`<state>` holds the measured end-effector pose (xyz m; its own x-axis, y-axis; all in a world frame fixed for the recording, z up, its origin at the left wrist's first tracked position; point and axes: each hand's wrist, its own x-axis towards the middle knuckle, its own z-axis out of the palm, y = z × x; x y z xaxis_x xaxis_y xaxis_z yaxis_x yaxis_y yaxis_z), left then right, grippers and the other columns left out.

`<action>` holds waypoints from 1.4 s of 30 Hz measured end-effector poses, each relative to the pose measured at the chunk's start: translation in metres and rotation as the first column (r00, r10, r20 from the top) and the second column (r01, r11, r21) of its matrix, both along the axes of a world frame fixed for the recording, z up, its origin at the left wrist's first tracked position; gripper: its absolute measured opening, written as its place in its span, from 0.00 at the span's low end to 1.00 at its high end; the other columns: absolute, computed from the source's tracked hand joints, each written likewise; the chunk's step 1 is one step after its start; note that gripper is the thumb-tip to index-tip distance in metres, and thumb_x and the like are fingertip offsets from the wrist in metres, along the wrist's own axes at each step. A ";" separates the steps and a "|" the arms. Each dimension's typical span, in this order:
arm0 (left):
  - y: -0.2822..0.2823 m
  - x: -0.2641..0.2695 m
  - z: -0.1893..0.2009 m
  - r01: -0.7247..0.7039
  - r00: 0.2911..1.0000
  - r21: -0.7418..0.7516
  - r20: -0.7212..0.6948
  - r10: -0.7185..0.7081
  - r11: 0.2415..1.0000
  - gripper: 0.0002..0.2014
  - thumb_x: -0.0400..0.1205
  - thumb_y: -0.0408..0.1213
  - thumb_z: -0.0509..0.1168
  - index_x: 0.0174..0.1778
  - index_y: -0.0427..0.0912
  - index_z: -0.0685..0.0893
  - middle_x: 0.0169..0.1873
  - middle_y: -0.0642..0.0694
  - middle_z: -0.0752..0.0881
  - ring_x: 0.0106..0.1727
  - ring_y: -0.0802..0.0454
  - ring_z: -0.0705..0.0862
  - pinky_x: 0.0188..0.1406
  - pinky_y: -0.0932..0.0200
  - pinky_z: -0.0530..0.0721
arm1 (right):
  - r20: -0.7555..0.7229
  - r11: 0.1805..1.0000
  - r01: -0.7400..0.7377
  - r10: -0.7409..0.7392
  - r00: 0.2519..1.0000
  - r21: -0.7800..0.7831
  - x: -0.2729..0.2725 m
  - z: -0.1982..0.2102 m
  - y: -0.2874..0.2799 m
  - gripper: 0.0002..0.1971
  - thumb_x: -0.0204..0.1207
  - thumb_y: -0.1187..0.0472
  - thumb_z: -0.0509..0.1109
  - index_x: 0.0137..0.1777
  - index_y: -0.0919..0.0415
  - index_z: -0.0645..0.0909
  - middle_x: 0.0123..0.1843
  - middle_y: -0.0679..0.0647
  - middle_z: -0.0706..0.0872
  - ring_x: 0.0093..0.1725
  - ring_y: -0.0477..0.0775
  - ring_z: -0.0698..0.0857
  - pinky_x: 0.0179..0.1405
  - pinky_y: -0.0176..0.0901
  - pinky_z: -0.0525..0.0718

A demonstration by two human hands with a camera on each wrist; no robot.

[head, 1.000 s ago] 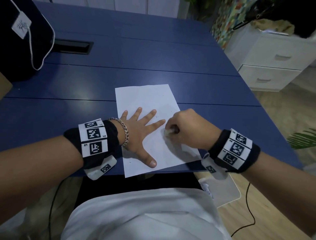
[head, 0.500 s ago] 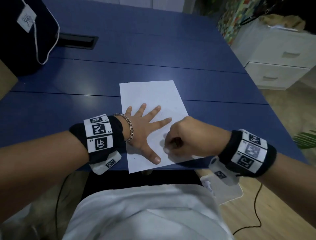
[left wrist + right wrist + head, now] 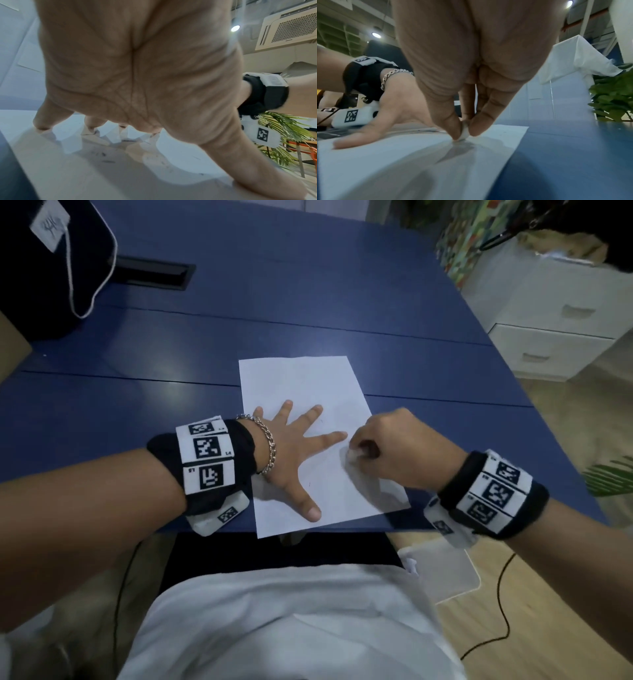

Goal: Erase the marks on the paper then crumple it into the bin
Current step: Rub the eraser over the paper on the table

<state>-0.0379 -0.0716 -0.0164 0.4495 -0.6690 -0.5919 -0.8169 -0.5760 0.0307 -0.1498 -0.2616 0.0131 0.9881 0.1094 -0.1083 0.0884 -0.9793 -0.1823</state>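
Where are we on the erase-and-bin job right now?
Done: nothing finished that shows. In hand: the left hand presses the white paper sheet flat on the blue table, while the right hand pinches a small white eraser against it. A few faint marks remain. Left: finish erasing, crumple the sheet and drop it into the translucent bin.

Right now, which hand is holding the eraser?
The right hand pinches the small white eraser against the paper. The left hand just lies flat, fingers spread.
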 end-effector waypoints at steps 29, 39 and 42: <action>-0.009 -0.002 0.002 0.005 1.000 0.049 0.023 -0.006 0.999 0.72 0.50 0.89 0.72 0.75 0.89 0.22 0.87 0.48 0.17 0.88 0.18 0.28 0.81 0.09 0.49 | -0.040 0.999 -0.044 0.044 0.998 0.004 -0.013 0.000 0.003 0.10 0.77 0.52 0.68 0.41 0.53 0.89 0.36 0.51 0.87 0.35 0.55 0.84 0.40 0.55 0.87; -0.012 0.001 0.001 -0.007 1.000 0.075 0.008 0.006 0.997 0.73 0.47 0.89 0.72 0.73 0.90 0.21 0.86 0.49 0.16 0.87 0.18 0.26 0.78 0.07 0.51 | -0.073 0.998 -0.066 0.066 0.995 0.005 -0.013 0.001 0.001 0.07 0.78 0.53 0.71 0.44 0.51 0.90 0.39 0.49 0.89 0.38 0.52 0.85 0.43 0.52 0.87; -0.013 -0.001 0.001 -0.012 1.000 0.083 0.009 0.012 0.996 0.73 0.49 0.88 0.74 0.74 0.90 0.21 0.86 0.49 0.16 0.87 0.18 0.25 0.79 0.07 0.49 | -0.016 1.000 -0.013 0.013 1.000 -0.009 -0.016 -0.005 0.002 0.06 0.75 0.56 0.69 0.41 0.53 0.88 0.36 0.49 0.85 0.36 0.55 0.83 0.41 0.57 0.87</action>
